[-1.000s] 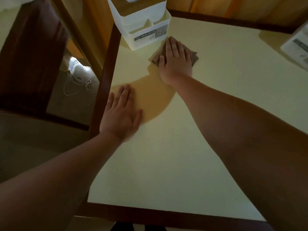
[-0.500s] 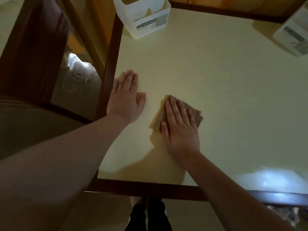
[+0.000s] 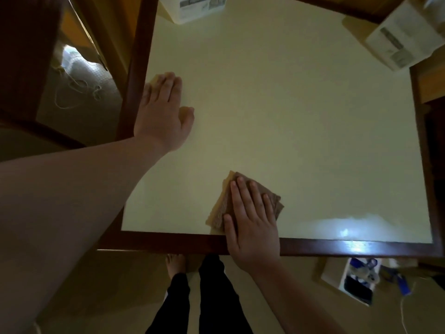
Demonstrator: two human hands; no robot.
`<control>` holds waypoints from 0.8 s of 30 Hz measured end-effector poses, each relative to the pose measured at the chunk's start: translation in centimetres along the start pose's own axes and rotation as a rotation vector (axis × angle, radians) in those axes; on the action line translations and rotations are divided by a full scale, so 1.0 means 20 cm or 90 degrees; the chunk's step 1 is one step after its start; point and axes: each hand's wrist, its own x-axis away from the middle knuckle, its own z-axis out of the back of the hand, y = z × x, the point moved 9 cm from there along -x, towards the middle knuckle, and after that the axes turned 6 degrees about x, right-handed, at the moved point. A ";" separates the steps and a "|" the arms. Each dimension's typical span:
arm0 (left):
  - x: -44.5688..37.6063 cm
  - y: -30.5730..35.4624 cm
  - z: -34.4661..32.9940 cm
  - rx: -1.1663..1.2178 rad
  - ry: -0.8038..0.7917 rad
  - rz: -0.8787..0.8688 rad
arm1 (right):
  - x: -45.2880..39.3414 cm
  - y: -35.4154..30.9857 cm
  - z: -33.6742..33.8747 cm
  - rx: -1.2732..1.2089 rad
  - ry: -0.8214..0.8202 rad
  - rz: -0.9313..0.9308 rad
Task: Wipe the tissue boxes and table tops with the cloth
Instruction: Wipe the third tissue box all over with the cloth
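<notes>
Left hand (image 3: 161, 112) laid flat on the pale cream table top (image 3: 289, 121) with dark brown wooden frame, just inside the left edge; fingers straight and together, thumb spread toward the centre, nothing gripped. White plastic tissue box with a printed label (image 3: 192, 7) stood at the far left corner, only its lower part in view, well apart from the left hand. Folded brown cloth (image 3: 243, 201) lay on the table top at the near edge, slightly left of the middle. Right hand (image 3: 251, 225) pressed palm-down on the cloth, fingers straight and slightly spread, heel of the hand over the near frame; cloth pinned flat, not pinched. Bright glare patch seen along the near edge toward the right corner. Second white tissue box with grey printed label (image 3: 407, 32) sat at the far right corner, overhanging the right edge, well apart from both hands.
</notes>
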 end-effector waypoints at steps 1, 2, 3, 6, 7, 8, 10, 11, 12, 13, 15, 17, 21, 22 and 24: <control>0.00 0.00 0.00 0.000 0.000 0.000 | -0.02 0.01 0.00 0.000 0.005 -0.007; 0.00 0.00 0.00 -0.001 0.002 0.000 | -0.04 0.02 0.01 0.003 0.013 -0.016; 0.00 0.00 0.00 -0.003 0.005 0.000 | -0.08 0.04 0.02 0.004 0.022 -0.027; 0.00 0.00 0.00 -0.004 0.011 -0.004 | -0.24 0.11 0.05 0.005 0.038 -0.063; 0.00 0.00 0.00 -0.005 0.012 -0.005 | -0.31 0.14 0.06 0.007 0.041 -0.072; 0.00 0.00 0.00 -0.007 0.012 -0.004 | -0.38 0.17 0.08 0.007 0.045 -0.082; 0.00 0.01 0.00 -0.010 0.008 -0.001 | -0.54 0.24 0.12 0.008 0.056 -0.103; -0.01 0.01 0.00 -0.012 0.007 0.000 | -0.62 0.27 0.14 0.006 0.061 -0.111; 0.00 0.01 0.00 -0.014 0.008 0.001 | -0.70 0.30 0.16 0.004 0.064 -0.115; -0.01 0.01 0.00 -0.018 0.009 0.002 | -0.79 0.33 0.18 0.002 0.068 -0.116; -0.01 0.01 0.00 -0.023 0.008 0.005 | -0.96 0.37 0.22 -0.003 0.074 -0.109; 0.00 0.01 0.00 -0.023 0.007 0.007 | -1.13 0.39 0.26 -0.008 0.072 -0.098; -0.02 0.00 0.00 -0.006 0.002 0.009 | -1.47 0.41 0.35 0.006 0.063 -0.065; -0.02 -0.01 -0.01 -0.001 0.002 0.015 | -1.55 0.41 0.36 0.013 0.060 -0.058; -0.03 -0.01 0.00 0.004 0.010 0.022 | -1.72 0.41 0.39 0.020 0.055 -0.042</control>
